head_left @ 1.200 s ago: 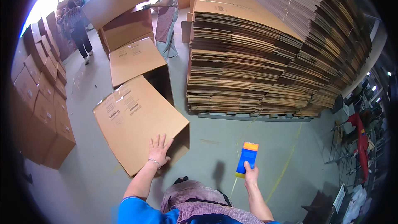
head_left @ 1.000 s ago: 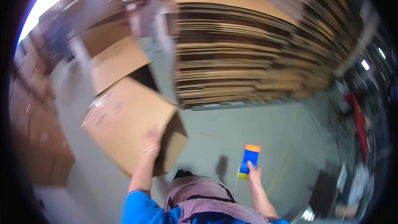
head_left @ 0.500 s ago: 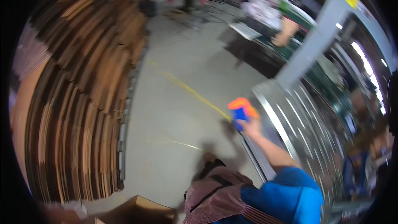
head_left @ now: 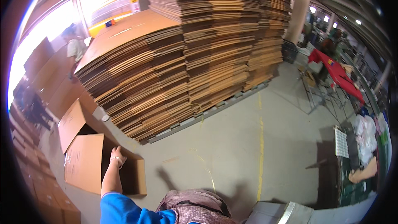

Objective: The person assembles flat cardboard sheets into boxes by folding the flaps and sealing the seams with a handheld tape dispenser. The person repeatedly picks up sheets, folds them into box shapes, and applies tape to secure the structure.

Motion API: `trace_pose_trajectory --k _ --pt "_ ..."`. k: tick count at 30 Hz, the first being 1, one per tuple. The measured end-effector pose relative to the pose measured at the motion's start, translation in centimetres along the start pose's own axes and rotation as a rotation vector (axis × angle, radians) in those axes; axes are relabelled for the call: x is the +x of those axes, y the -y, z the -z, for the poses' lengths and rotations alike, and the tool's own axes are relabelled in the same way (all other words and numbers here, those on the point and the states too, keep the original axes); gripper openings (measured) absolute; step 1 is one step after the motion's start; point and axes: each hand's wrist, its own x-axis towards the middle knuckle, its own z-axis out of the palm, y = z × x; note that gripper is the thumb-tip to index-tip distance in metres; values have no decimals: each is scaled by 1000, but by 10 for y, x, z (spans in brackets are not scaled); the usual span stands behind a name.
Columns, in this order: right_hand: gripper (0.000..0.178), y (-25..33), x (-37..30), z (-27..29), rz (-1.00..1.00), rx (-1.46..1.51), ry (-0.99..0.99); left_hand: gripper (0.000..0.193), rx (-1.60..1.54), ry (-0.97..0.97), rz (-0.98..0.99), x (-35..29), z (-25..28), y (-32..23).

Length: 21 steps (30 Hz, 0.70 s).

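My left hand [head_left: 118, 156], with a band at the wrist, reaches to an open cardboard box [head_left: 84, 162] on the floor at the lower left. Its fingers are curled at the box's upper edge, beside the dark opening; the fingertips are partly hidden. The box lies with its opening toward the right, and one flap [head_left: 136, 176] stands at the near right. Another open cardboard box [head_left: 73, 125] is just behind it. My right hand is out of view.
Tall stacks of flattened cardboard [head_left: 219, 37] stand on a pallet [head_left: 207, 114] ahead. A person [head_left: 76, 49] is at the far left. A red-covered table [head_left: 338, 74] and a bench with plastic bags [head_left: 365, 135] stand right. A metal surface [head_left: 290, 215] is at the lower right.
The view has swung left, bringing the boxes into sight. My left hand now shows at a box. My right hand, which held a blue and orange object, has left the view.
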Motion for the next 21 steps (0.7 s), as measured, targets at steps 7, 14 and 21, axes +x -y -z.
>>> trace_pose_trajectory --k 7,14,21 --pt "60 79 -29 -8 190 -29 -22 64 -563 -523 79 93 34 28" --pt "48 229 -93 -103 619 128 -367 49 -857 -816 -43 194 108 8" --pt "34 439 -300 -111 893 513 47 47 -826 -954 -284 248 155 39"
